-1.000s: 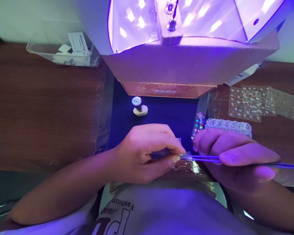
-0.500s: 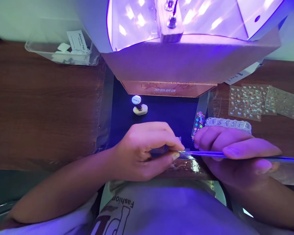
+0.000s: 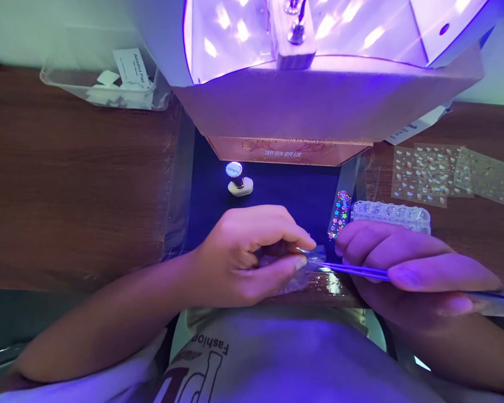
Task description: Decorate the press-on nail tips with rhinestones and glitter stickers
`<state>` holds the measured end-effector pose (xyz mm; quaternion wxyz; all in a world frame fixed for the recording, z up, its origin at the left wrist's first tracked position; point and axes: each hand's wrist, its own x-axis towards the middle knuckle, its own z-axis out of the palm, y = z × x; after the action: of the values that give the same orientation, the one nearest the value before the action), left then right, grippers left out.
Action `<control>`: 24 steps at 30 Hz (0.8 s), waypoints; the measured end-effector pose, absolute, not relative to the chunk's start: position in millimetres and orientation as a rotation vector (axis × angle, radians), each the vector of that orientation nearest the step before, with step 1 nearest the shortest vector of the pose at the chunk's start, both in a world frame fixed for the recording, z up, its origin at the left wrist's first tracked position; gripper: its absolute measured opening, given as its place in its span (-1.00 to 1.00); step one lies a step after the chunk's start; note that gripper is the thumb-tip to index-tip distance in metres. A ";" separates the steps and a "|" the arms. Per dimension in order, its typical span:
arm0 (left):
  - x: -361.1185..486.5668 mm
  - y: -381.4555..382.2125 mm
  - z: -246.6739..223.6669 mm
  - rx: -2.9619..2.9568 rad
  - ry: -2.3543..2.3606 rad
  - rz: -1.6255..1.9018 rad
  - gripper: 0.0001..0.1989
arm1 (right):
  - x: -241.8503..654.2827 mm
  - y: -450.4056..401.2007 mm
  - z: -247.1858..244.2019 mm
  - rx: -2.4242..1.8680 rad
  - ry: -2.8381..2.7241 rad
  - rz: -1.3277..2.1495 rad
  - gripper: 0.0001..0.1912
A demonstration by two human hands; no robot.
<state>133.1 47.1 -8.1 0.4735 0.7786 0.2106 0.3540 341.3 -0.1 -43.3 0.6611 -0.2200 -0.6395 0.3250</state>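
My left hand (image 3: pixel 256 257) pinches a small piece of clear plastic film (image 3: pixel 318 254) between thumb and forefinger. The film looks like a little sheet or bag; part of it hangs below the thumb. My right hand (image 3: pixel 415 268) is closed around slim metal tweezers (image 3: pixel 353 270). Their tips point left and reach the film's edge beside my left thumb; whether they grip anything is too small to tell. Beyond my right fingers lies a strip of colourful flower stickers (image 3: pixel 340 215), beside a clear compartment case (image 3: pixel 390 212) partly covered by that hand.
A lit nail lamp (image 3: pixel 243 78) stands on a cardboard box (image 3: pixel 319 106) at the back, a wooden block (image 3: pixel 294 56) at its mouth. A round-topped stand (image 3: pixel 240 186) sits on the dark mat (image 3: pixel 277 193). Sticker sheets (image 3: pixel 424 173) lie right; a plastic bin (image 3: pixel 79 95) holds alcohol pads left.
The tweezers and my right hand have shifted slightly right and down, and the tips show parted a little. More of the clear film is visible at my left fingertips.
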 end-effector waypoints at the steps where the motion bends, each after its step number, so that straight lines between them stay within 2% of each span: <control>1: 132.8 47.0 -8.0 1.895 0.513 0.869 -0.91 | 343.8 -0.4 -43.8 -0.478 -1.469 0.758 -0.67; 9: 131.5 46.1 -5.6 1.834 0.534 0.849 -0.91 | 355.3 -9.3 -50.4 -0.557 -1.477 0.826 -0.78; 24: 133.0 46.3 -4.3 1.855 0.551 0.784 -0.90 | 349.2 -6.3 -43.6 -0.473 -1.496 0.856 -0.66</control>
<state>133.0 46.3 -4.3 0.5026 0.7681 0.2280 0.3246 349.2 -6.3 -43.6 0.6266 -0.2063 -0.6524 0.3732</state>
